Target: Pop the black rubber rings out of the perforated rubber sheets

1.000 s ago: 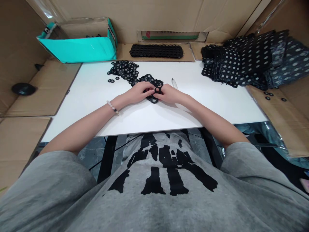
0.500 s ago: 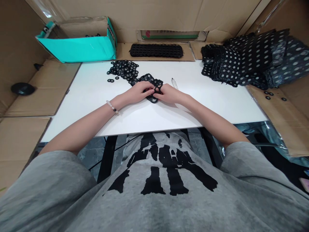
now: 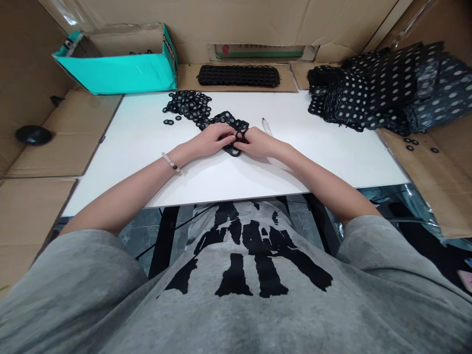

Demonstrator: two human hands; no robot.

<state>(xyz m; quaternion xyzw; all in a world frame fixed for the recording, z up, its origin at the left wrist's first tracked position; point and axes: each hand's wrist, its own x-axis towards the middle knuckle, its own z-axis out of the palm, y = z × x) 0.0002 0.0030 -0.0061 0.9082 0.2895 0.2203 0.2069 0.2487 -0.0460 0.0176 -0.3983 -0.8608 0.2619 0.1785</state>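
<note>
Near the middle of the white board, my left hand (image 3: 216,138) and my right hand (image 3: 258,141) meet over a black perforated sheet (image 3: 225,118). Fingers of both hands are closed on the sheet, and its lower part shows between and below them. Part of the sheet is hidden under the fingers. A heap of small black rings (image 3: 189,104) lies just beyond my left hand, next to the sheet, with a few loose rings (image 3: 168,122) at its left. Behind my right hand lies a clear pen-like tool (image 3: 266,126) with a dark tip.
A turquoise box (image 3: 121,73) stands at the back left, black pieces inside. A black perforated bundle (image 3: 239,75) lies at the back centre. Stacked dotted black sheets (image 3: 387,88) fill the back right. Cardboard walls surround the white board (image 3: 125,172). A black oval object (image 3: 34,135) lies far left.
</note>
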